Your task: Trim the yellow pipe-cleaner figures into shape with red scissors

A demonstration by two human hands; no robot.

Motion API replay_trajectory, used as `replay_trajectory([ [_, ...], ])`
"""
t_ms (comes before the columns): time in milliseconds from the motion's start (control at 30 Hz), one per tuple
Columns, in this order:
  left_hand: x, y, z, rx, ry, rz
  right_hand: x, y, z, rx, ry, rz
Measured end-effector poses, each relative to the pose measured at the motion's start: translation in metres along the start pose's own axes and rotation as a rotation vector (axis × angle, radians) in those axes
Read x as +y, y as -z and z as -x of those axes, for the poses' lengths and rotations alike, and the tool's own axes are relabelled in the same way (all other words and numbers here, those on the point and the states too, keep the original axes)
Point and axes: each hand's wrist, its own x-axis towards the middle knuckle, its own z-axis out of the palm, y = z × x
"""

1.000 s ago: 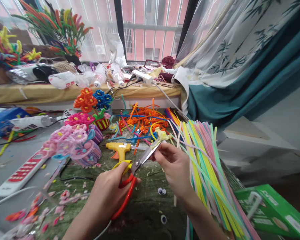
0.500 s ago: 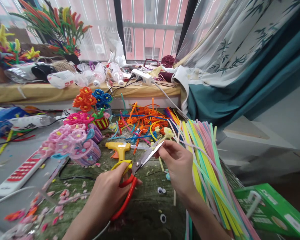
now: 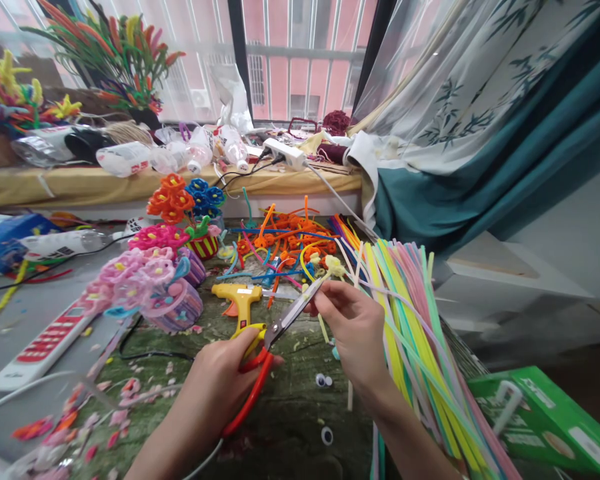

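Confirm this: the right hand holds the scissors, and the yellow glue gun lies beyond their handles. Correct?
Not quite: the head view shows the scissors in the left hand. The yellow glue gun does lie beyond their handles.

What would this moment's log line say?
left hand: holding scissors | right hand: pinching pale-yellow piece | nearby: glue gun, pipe cleaners

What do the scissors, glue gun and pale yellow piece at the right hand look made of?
Scissors: grey, shiny blades suggest steel; evenly coloured red-and-yellow handles, probably smooth plastic.
Glue gun: likely moulded plastic, from its uniform yellow colour.
Pale yellow piece: soft, fuzzy-looking outline suggests chenille stem; exact fibre unclear.
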Motion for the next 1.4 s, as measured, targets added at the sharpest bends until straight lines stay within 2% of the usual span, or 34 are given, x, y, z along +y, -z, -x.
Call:
replay_trajectory([
  [267, -0.001, 0.005, -0.001, -0.074, 0.043, 0.023, 0.001, 0.004, 0.0, -0.052, 0.062, 0.138],
  [833, -0.009, 0.005, 0.002, -0.114, 0.055, -0.009, 0.003, 0.014, -0.005, -0.13, 0.229, 0.405],
  [1200, -0.005, 0.004, 0.001, -0.094, 0.079, 0.016, -0.002, 0.013, -0.005, -0.127, 0.259, 0.43],
  [1400, -0.004, 0.003, 0.0, -0.064, 0.061, 0.003, -0.002, 0.012, -0.005, -0.121, 0.23, 0.401],
])
